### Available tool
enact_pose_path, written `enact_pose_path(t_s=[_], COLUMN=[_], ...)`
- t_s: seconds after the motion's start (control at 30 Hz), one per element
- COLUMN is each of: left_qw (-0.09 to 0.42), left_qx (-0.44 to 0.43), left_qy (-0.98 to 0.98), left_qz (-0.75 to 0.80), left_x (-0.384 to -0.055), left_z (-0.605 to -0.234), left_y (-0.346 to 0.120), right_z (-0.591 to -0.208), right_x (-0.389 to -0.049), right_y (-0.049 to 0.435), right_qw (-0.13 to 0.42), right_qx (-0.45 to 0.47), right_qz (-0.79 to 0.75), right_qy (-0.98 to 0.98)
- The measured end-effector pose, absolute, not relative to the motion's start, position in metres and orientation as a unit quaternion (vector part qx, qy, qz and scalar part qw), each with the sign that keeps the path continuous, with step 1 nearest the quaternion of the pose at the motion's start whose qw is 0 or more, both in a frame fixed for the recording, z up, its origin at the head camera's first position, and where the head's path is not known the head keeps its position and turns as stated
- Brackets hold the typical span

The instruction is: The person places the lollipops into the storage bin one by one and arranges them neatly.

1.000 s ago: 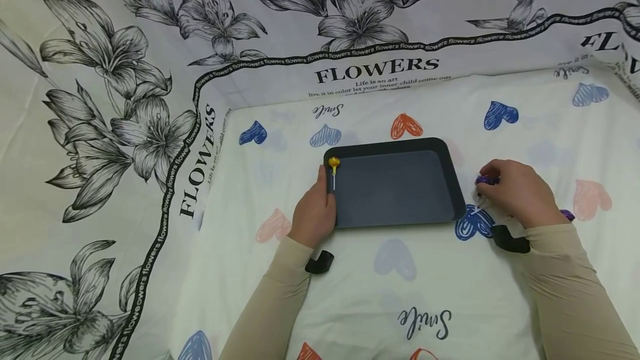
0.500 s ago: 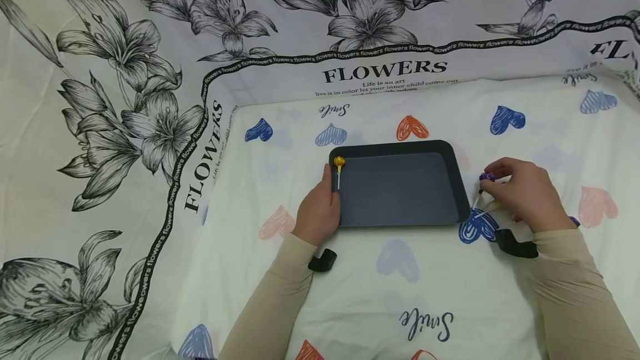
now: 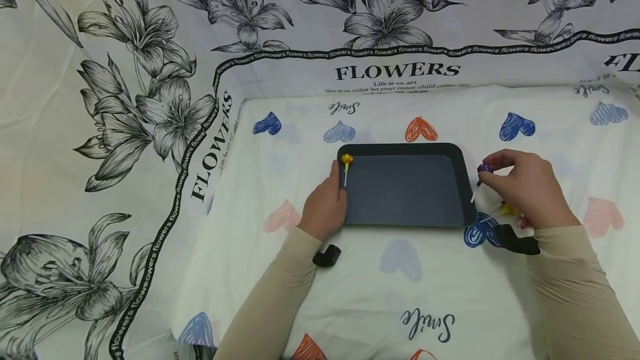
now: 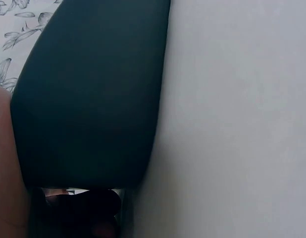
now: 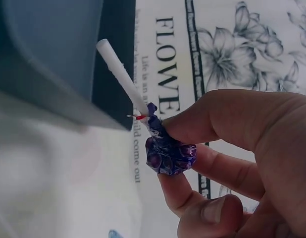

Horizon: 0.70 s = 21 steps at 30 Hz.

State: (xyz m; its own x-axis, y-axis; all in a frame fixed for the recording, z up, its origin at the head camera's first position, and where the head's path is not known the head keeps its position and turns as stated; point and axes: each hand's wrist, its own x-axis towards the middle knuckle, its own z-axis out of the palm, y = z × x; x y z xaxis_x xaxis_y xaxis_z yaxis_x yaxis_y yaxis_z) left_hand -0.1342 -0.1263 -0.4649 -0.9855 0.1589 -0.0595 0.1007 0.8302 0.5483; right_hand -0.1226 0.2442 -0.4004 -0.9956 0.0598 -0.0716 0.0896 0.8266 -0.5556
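A dark grey rectangular baking tray (image 3: 400, 188) lies on the white heart-print cloth. My left hand (image 3: 324, 204) holds its left edge, index finger along the outer side and thumb at the rim. Inside the tray's upper left corner lies a yellow-wrapped lollipop (image 3: 347, 160), stick towards me. Just right of the tray, my right hand (image 3: 525, 185) pinches a purple-wrapped lollipop (image 5: 169, 153) by its head between thumb and fingers. Its white stick (image 5: 122, 74) points at the tray wall. In the left wrist view the dark tray side (image 4: 93, 99) hides most of the hand.
More lollipops, one with a yellow wrapper (image 3: 510, 208) and one with a red wrapper (image 3: 524, 221), lie partly hidden under my right hand and wrist. Black wrist devices (image 3: 327, 256) sit on both wrists. A floral-print sheet (image 3: 280, 4) surrounds the cloth.
My right hand has raised the purple lollipop off the cloth and brought it closer to the tray's right edge. The left hand stays at the tray; the head view has shifted slightly.
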Motion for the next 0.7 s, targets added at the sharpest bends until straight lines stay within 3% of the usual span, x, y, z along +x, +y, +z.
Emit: enact_pose_path(t_s=[0.7], left_qw=[0.057], left_qx=[0.076], left_qy=[0.966], left_qz=[0.241], left_x=[-0.138], left_z=[-0.466], left_y=[-0.13], right_z=[-0.396], right_x=[-0.16], right_y=[0.177], right_qw=[0.023], right_qx=[-0.027], right_qz=[-0.307], right_qy=[0.951])
